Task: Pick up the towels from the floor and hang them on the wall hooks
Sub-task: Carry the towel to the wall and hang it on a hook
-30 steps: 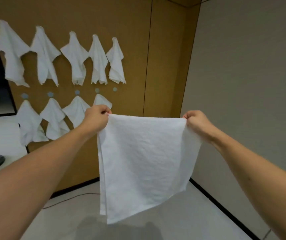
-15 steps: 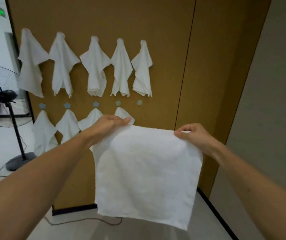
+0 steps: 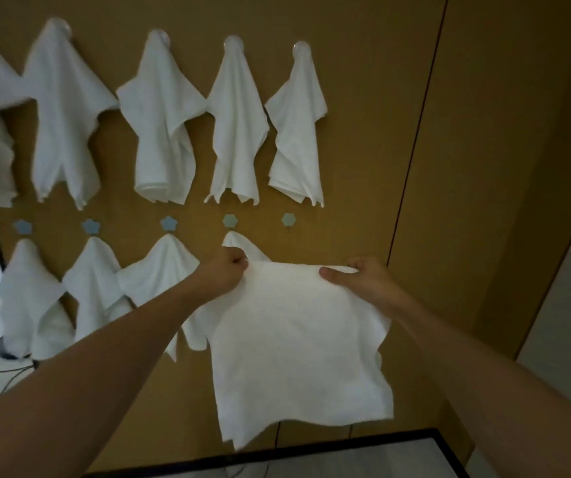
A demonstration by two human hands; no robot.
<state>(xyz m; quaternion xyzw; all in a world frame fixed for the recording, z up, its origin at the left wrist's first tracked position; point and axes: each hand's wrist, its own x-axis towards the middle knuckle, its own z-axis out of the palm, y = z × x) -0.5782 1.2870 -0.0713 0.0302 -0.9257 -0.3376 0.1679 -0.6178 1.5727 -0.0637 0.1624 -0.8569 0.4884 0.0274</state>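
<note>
Near: towel (image 3: 297, 346) hangs spread flat between both hands, so its top edge stays taut and a hanging point is easy to find. Left hand (image 3: 223, 272) pinches the top-left corner, fingers curled; right hand (image 3: 363, 276) pinches the top-right edge, thumb on the front. Far, at 12 o'clock of the towel: free hook (image 3: 288, 219), the only bare one in the lower row, likely the target. Hung towels (image 3: 159, 122) fill the wall from 9 to 12 o'clock.
</note>
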